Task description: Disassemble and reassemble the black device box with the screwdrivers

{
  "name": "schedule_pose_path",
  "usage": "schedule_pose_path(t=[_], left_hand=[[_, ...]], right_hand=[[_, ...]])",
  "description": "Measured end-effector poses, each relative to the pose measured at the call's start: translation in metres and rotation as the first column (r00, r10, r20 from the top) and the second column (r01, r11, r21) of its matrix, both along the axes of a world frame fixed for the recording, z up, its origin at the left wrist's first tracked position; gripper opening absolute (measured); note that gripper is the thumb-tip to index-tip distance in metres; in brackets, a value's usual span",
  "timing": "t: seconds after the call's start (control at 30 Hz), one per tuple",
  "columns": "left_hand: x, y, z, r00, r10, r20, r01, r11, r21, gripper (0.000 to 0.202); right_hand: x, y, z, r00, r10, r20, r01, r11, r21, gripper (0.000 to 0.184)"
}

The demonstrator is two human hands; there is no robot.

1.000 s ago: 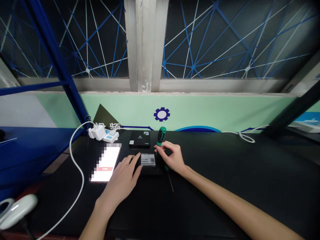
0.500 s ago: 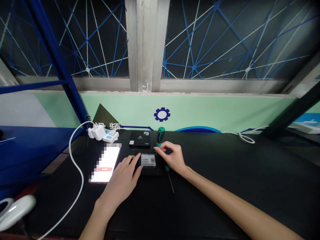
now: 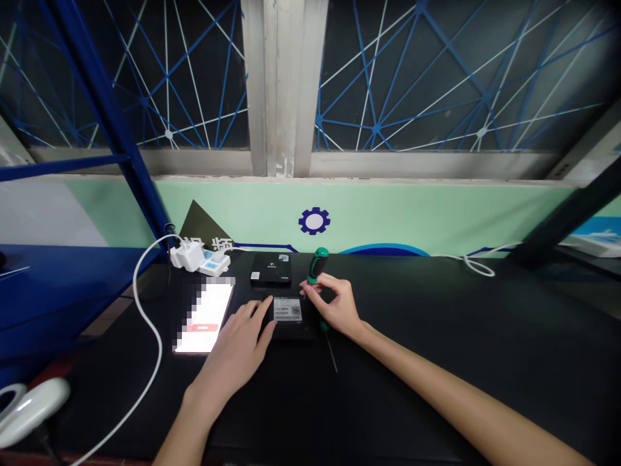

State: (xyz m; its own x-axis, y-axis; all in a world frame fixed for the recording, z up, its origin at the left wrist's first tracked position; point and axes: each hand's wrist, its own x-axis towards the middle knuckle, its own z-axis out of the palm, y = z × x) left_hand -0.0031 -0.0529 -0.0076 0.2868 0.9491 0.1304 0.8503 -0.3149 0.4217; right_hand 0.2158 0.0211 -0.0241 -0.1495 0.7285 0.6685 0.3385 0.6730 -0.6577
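Observation:
A flat black box [image 3: 291, 331] with a white printed label [image 3: 287, 310] lies on the black table. My left hand [image 3: 246, 333] rests on its left side, fingers spread, thumb near the label's lower edge. At the box's far right corner, my right hand [image 3: 336, 302] pinches a green-and-black screwdriver [image 3: 317, 264] low, near its shaft. The screwdriver stands handle up, leaning a little to the right; its tip is too small to make out. Beneath my right hand lies a second screwdriver [image 3: 330, 349], its handle mostly hidden and its shaft pointing toward me.
Another black box [image 3: 271, 268] with stickers sits behind the labelled one. To the left are a bright-screened tablet or phone [image 3: 206, 317], a white power strip [image 3: 213, 263] with a plug, and a white cable [image 3: 158, 336]. A white cable loop [image 3: 480, 267] lies at the back right.
The held screwdriver's handle has tipped to the right from nearly upright. Both hands stay in almost the same place, and the labelled box has not moved.

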Motion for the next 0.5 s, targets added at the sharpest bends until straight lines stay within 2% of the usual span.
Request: schedule_pose_path(t=[0.5], left_hand=[[-0.0011,0.0019,-0.0034,1.000,-0.013,-0.002,0.013,0.999,0.030,0.048]], right_hand=[[-0.0001,0.0027,-0.0037,0.999,-0.036,-0.026,0.035,0.999,-0.008,0.021]])
